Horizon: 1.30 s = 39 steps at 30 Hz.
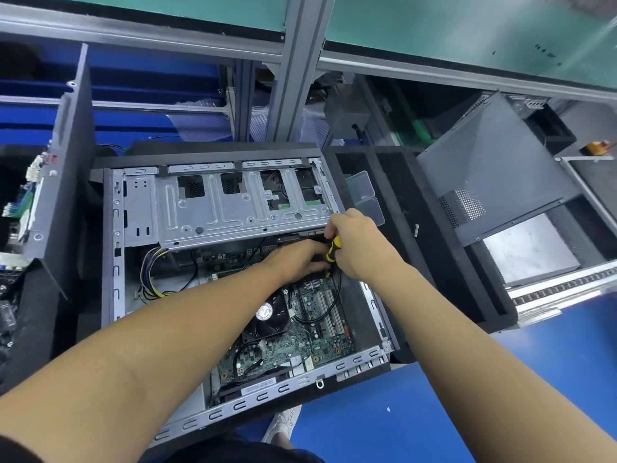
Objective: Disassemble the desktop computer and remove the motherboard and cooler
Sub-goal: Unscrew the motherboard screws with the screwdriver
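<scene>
One yellow-and-black screwdriver (333, 249) stood gripped in the right hand (354, 242) over the far right corner of the green motherboard (300, 339), which lay flat inside the open grey steel computer case (115, 248) on the blue worktop (434, 412), its black fan cooler (268, 315) mounted mid-board. The left hand (297, 262) curled beside the tool's tip; whether it pinched anything could not be told. A slipping tip would likely gouge the board or snag the looping black cable (334, 309) just beside it. The silver drive cage (213, 208) overhung that corner and the case wall stood close, leaving little room to tilt the tool; nearer the person, the board lay open.
</scene>
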Each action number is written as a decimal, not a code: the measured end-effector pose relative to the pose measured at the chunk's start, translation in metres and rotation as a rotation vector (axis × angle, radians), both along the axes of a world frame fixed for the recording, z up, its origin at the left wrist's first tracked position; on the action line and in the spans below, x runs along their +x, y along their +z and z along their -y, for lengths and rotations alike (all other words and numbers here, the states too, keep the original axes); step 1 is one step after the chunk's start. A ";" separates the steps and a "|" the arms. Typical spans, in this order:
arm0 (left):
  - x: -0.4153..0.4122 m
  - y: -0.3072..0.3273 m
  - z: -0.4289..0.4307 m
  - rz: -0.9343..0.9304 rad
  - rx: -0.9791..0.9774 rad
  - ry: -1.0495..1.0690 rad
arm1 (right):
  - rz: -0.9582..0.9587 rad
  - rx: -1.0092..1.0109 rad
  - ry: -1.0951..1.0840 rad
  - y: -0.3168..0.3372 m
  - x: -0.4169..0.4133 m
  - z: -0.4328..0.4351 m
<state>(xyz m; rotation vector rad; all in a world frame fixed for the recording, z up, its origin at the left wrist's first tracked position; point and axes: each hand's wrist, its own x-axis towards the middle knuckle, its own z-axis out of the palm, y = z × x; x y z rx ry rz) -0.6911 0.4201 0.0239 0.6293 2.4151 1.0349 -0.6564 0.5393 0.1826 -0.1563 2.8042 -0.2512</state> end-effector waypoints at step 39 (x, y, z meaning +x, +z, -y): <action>0.006 -0.003 -0.002 -0.082 0.047 0.092 | -0.045 0.132 -0.115 -0.003 0.005 0.008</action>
